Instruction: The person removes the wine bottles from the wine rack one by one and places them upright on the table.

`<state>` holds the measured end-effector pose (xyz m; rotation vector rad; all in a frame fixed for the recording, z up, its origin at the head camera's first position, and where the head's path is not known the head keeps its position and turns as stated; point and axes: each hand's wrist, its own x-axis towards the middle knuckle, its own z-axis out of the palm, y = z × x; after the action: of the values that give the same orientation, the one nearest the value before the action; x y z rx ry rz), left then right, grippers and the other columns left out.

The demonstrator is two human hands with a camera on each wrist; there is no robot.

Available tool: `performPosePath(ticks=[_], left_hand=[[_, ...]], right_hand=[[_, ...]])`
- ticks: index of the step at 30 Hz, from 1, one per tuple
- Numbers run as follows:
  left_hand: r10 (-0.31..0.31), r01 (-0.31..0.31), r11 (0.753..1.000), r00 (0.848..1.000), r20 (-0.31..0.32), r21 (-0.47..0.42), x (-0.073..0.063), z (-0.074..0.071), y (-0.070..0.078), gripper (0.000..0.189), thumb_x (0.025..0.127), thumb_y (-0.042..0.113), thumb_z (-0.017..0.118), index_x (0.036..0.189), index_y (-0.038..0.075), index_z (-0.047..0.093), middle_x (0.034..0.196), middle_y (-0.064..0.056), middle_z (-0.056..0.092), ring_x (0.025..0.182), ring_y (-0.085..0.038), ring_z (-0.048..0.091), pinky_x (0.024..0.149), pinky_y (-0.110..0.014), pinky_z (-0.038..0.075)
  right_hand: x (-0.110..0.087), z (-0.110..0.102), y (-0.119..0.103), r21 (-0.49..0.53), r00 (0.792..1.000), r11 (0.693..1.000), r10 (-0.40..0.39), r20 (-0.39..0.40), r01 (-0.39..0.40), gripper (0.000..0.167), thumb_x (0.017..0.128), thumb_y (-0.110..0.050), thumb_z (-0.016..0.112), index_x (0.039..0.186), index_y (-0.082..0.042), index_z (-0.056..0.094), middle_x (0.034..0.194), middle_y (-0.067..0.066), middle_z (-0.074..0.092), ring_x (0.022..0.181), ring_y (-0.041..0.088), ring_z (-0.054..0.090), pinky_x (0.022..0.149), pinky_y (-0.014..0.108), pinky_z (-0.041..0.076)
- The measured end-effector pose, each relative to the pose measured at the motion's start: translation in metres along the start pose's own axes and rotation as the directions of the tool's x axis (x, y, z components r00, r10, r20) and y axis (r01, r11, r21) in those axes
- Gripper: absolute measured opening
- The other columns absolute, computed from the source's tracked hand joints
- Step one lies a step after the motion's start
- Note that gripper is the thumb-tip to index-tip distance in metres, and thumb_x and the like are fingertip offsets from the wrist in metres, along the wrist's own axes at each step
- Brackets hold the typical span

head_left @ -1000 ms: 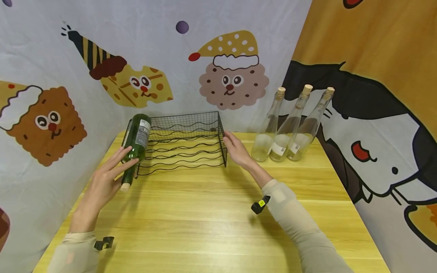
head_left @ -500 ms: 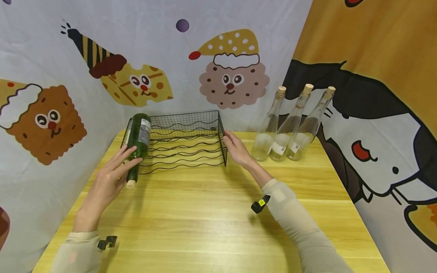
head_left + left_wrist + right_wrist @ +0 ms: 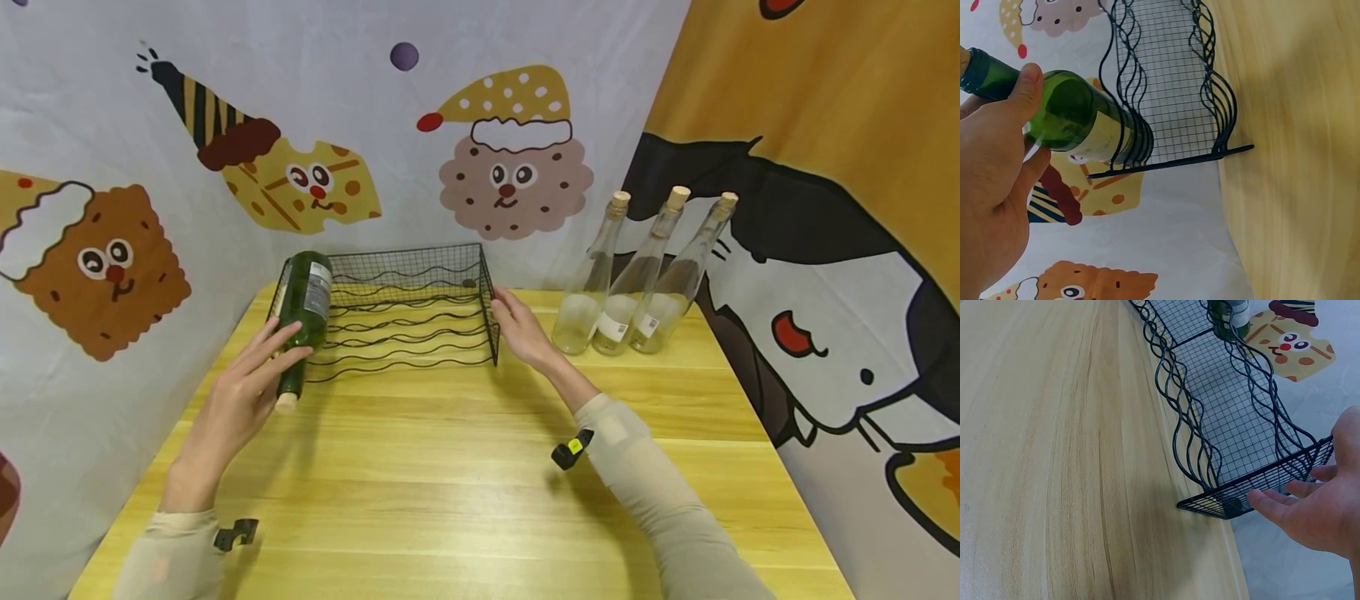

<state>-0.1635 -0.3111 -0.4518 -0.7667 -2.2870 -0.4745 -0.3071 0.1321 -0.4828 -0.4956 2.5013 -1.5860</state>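
Observation:
A green wine bottle (image 3: 307,292) with a pale label lies at the left end of a black wire wine rack (image 3: 397,268), its corked neck pointing toward me. My left hand (image 3: 228,398) holds the bottle around its neck and shoulder; in the left wrist view the thumb (image 3: 1027,87) crosses the neck. The bottle's base end sits among the upper wavy wires there. At the opposite end, my right hand (image 3: 522,332) rests with extended fingers against the outside of the rack's mesh side panel (image 3: 1260,478).
Three clear corked bottles (image 3: 581,321) stand close together on the wooden table (image 3: 465,483), right of the rack and my right hand. A cartoon-printed cloth (image 3: 405,158) hangs right behind the rack. Black bands with small mounts (image 3: 573,450) sit at both wrists.
My left hand has shifted the bottle's neck slightly right and away from me, so it lies straighter in the rack. The right hand stays at the side panel.

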Motion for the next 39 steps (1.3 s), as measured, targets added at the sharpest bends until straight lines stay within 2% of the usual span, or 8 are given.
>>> performPosePath(ticks=[12,18,23,25,28,30,35,39], left_hand=[[-0.018,0.016,0.998,0.999,-0.039,-0.065,0.009,-0.003,-0.001,0.084,0.071,-0.047,0.068,0.138,0.003,0.079,0.160,-0.023,0.067,0.172,-0.013,0.035,0.059,-0.020,0.028],[-0.053,0.040,0.991,0.994,-0.096,-0.131,0.019,-0.003,-0.003,0.082,0.074,-0.050,0.060,0.137,0.000,0.079,0.156,-0.024,0.069,0.169,-0.016,0.043,0.056,-0.015,0.017],[-0.090,0.073,0.989,0.987,-0.136,-0.128,0.027,-0.003,-0.003,0.042,0.097,-0.017,0.072,0.137,-0.003,0.078,0.149,-0.024,0.074,0.162,-0.027,0.054,0.063,-0.009,0.048],[-0.100,0.078,0.987,0.982,-0.157,-0.141,0.031,-0.002,-0.003,0.035,0.103,0.002,0.073,0.138,-0.003,0.077,0.147,-0.024,0.075,0.160,-0.028,0.057,0.092,-0.010,0.060],[-0.100,0.067,0.984,0.975,-0.200,-0.166,0.038,-0.001,-0.005,0.036,0.110,0.016,0.069,0.138,-0.006,0.075,0.141,-0.026,0.077,0.159,-0.021,0.058,0.111,-0.006,0.053],[-0.111,0.071,0.980,0.969,-0.220,-0.185,0.043,-0.001,-0.006,0.035,0.106,0.007,0.075,0.138,-0.006,0.075,0.138,-0.026,0.078,0.157,-0.015,0.059,0.127,-0.009,0.041],[-0.154,0.107,0.974,0.958,-0.243,-0.197,0.055,-0.004,-0.007,0.057,0.084,-0.023,0.085,0.137,-0.004,0.075,0.137,-0.027,0.079,0.151,-0.007,0.062,0.119,-0.003,0.044],[-0.168,0.113,0.972,0.949,-0.268,-0.207,0.063,-0.004,-0.009,0.054,0.084,-0.022,0.084,0.134,-0.005,0.076,0.135,-0.029,0.079,0.147,-0.002,0.063,0.119,-0.004,0.046]], right_hand=[[0.001,-0.001,0.002,-0.004,1.000,1.000,0.005,-0.007,-0.005,0.069,0.124,-0.050,0.031,0.182,-0.012,0.021,0.190,0.014,0.024,0.172,0.039,0.036,0.145,0.058,0.028],[0.001,0.000,0.002,0.002,1.000,1.000,0.004,-0.008,-0.004,0.069,0.124,-0.050,0.031,0.182,-0.013,0.022,0.189,0.013,0.026,0.171,0.040,0.037,0.144,0.059,0.030],[0.001,0.001,0.002,0.004,1.000,1.000,0.000,-0.006,0.000,0.069,0.124,-0.051,0.031,0.182,-0.013,0.023,0.189,0.014,0.027,0.170,0.040,0.038,0.144,0.060,0.031],[0.001,0.001,0.002,0.004,1.000,1.000,-0.002,-0.006,0.002,0.069,0.124,-0.050,0.031,0.182,-0.013,0.022,0.188,0.015,0.027,0.170,0.040,0.039,0.143,0.060,0.032],[0.001,0.002,0.001,0.008,1.000,1.000,-0.005,-0.008,0.005,0.070,0.124,-0.050,0.031,0.182,-0.012,0.022,0.188,0.015,0.028,0.170,0.040,0.039,0.143,0.059,0.032],[0.000,0.002,0.002,0.008,1.000,1.000,-0.008,-0.010,0.008,0.070,0.124,-0.050,0.031,0.182,-0.012,0.022,0.188,0.015,0.029,0.170,0.040,0.039,0.143,0.059,0.032],[0.000,0.003,0.004,0.008,1.000,1.000,-0.011,-0.017,0.011,0.070,0.124,-0.051,0.031,0.182,-0.012,0.023,0.187,0.015,0.030,0.169,0.040,0.040,0.143,0.059,0.032],[0.001,0.003,0.004,0.009,1.000,1.000,-0.012,-0.018,0.012,0.070,0.124,-0.052,0.031,0.182,-0.013,0.023,0.188,0.015,0.029,0.169,0.040,0.040,0.144,0.059,0.032]])
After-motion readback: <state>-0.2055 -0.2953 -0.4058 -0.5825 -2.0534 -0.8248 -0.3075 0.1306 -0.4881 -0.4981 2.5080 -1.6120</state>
